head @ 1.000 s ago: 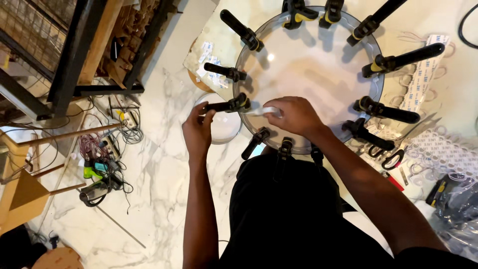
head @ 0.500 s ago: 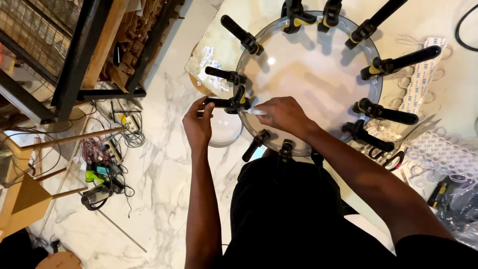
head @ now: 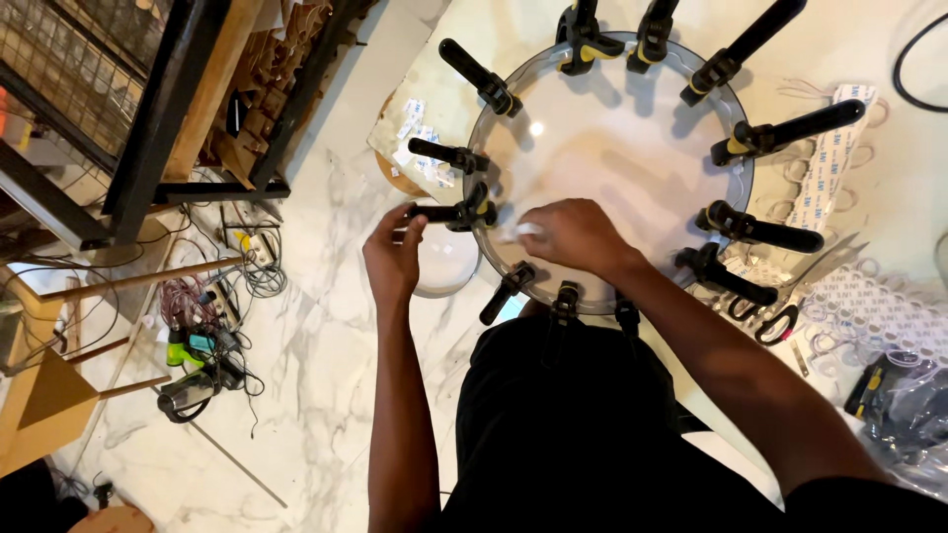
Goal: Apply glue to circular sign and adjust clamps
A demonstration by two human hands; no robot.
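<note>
Round clear disc (head: 612, 168) on the table, approx a dozen clamps (head: 780, 128) on already. Left hand (head: 393, 259) grips another clamp's handle (head: 439, 212) at the rim; right hand (head: 568, 235) pinches a white scrap (head: 520, 233). Looks nearly done.

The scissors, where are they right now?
In the head view the scissors lie on the table at the right, just past the round disc's lower right edge, beside the nearest black clamp and beyond the right forearm.

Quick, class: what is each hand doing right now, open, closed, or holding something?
Left hand: closed on the handle of a black spring clamp at the round panel's rim.
Right hand: closed, pinching a small white piece against the panel.
</note>
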